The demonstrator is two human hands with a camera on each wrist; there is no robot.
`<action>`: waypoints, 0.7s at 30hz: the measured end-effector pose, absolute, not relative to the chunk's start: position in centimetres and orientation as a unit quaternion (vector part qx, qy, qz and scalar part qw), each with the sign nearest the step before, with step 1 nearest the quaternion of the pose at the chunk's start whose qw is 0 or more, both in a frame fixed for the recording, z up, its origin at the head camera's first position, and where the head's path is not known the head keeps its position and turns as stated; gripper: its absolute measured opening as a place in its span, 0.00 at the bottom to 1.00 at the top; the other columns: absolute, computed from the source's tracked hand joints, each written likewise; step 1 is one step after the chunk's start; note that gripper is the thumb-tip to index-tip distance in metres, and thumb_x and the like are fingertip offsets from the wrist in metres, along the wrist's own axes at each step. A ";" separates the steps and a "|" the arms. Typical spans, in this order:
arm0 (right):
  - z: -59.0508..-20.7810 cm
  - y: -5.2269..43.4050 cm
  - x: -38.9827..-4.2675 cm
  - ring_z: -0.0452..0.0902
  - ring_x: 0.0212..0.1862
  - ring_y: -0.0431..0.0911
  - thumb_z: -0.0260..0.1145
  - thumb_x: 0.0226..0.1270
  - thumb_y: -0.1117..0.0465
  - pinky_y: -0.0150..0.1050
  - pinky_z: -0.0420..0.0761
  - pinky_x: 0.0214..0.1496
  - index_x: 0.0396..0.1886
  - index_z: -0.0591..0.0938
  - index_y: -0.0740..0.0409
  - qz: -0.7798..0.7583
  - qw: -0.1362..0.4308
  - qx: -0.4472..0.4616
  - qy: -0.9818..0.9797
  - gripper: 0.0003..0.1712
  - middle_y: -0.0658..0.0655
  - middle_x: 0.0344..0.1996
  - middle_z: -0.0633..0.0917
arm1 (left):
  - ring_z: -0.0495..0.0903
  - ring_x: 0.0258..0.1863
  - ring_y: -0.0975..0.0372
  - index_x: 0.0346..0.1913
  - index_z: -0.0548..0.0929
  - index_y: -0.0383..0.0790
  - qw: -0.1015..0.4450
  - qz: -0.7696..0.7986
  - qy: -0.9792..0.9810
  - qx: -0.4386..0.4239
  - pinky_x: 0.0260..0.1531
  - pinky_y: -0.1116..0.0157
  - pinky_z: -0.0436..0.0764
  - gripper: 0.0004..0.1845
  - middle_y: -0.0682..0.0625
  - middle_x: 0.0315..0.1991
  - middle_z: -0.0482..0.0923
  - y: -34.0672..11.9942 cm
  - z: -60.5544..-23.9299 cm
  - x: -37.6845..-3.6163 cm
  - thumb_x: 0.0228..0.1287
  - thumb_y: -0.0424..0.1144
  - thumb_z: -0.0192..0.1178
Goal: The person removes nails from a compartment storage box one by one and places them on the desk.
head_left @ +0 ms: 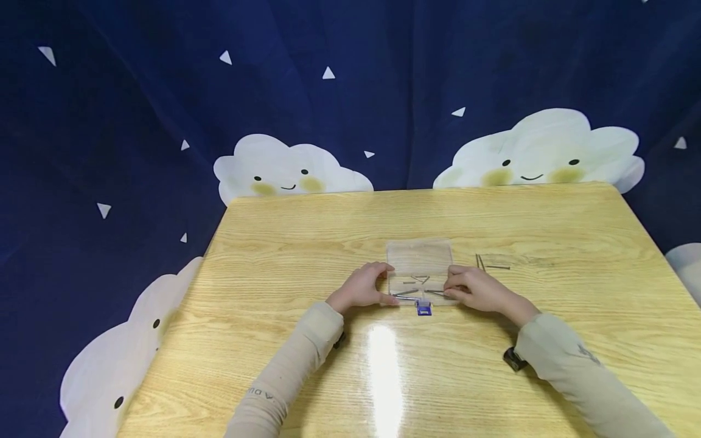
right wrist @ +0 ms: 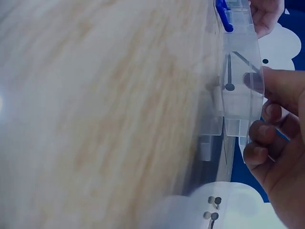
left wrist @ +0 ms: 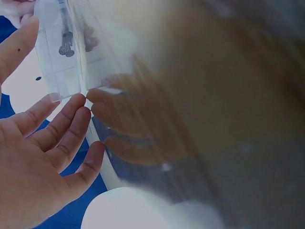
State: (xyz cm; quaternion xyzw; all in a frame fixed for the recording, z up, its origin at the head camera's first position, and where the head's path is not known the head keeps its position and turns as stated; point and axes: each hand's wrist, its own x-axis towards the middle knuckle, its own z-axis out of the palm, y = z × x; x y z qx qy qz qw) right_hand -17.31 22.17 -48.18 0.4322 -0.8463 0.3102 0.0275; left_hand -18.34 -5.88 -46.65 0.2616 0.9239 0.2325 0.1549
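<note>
A clear plastic box with a blue latch lies at the middle of the wooden table, with nails inside it. My left hand is at the box's left side. Its fingers are nearly straight and touch the edge of the box, with the thumb beside it. My right hand pinches the right side. Its thumb lies on the clear lid over a nail, and the other fingers curl under the edge.
Several loose nails lie on the table right of the box, close to my right hand. A dark blue curtain with white clouds hangs around the table's far and side edges.
</note>
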 end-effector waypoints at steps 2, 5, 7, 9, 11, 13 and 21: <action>-48.2 22.3 -17.2 0.59 0.22 0.31 0.66 0.55 0.70 0.28 0.66 0.23 0.27 0.84 0.55 0.328 0.028 0.426 -0.843 0.05 0.40 0.22 0.69 | 0.71 0.49 0.59 0.60 0.69 0.40 0.157 0.231 0.924 0.261 0.52 0.61 0.68 0.39 0.49 0.49 0.74 -5.8 -46.7 -18.4 0.45 0.54 0.69; -48.3 22.5 -17.0 0.61 0.23 0.31 0.65 0.55 0.71 0.29 0.67 0.24 0.27 0.83 0.56 0.351 0.029 0.421 -0.836 0.06 0.41 0.23 0.71 | 0.71 0.49 0.59 0.60 0.70 0.41 0.156 0.231 0.924 0.261 0.52 0.61 0.69 0.39 0.49 0.49 0.74 -5.8 -46.7 -18.4 0.45 0.55 0.69; -48.3 22.6 -16.9 0.62 0.24 0.32 0.64 0.56 0.71 0.29 0.67 0.25 0.29 0.83 0.56 0.363 0.028 0.418 -0.832 0.06 0.41 0.24 0.72 | 0.71 0.49 0.59 0.60 0.70 0.40 0.154 0.230 0.924 0.263 0.52 0.61 0.68 0.39 0.49 0.48 0.74 -5.8 -46.7 -18.4 0.45 0.55 0.69; -48.5 22.8 -16.9 0.64 0.25 0.33 0.63 0.57 0.72 0.30 0.68 0.26 0.30 0.83 0.56 0.371 0.027 0.413 -0.831 0.07 0.42 0.26 0.74 | 0.71 0.49 0.59 0.60 0.70 0.40 0.152 0.230 0.924 0.264 0.52 0.61 0.68 0.39 0.49 0.48 0.74 -5.8 -46.7 -18.4 0.45 0.54 0.69; -48.6 22.9 -16.8 0.66 0.26 0.33 0.63 0.58 0.72 0.31 0.70 0.27 0.31 0.83 0.56 0.376 0.026 0.403 -0.834 0.07 0.42 0.26 0.75 | 0.71 0.49 0.59 0.59 0.70 0.40 0.150 0.231 0.924 0.266 0.53 0.61 0.68 0.39 0.49 0.48 0.75 -5.8 -46.6 -18.4 0.45 0.54 0.69; -48.7 23.1 -16.8 0.68 0.27 0.33 0.62 0.58 0.71 0.32 0.71 0.29 0.32 0.83 0.56 0.384 0.021 0.390 -0.836 0.08 0.43 0.27 0.76 | 0.71 0.49 0.59 0.59 0.70 0.40 0.150 0.233 0.923 0.267 0.53 0.61 0.68 0.39 0.49 0.48 0.75 -5.8 -46.6 -18.4 0.45 0.54 0.70; -49.0 23.7 -16.6 0.66 0.22 0.34 0.61 0.60 0.72 0.30 0.69 0.23 0.33 0.83 0.61 0.418 0.001 0.350 -0.838 0.07 0.47 0.24 0.77 | 0.72 0.49 0.59 0.59 0.70 0.39 0.149 0.233 0.923 0.268 0.52 0.61 0.69 0.39 0.49 0.48 0.75 -5.8 -46.7 -18.4 0.45 0.54 0.70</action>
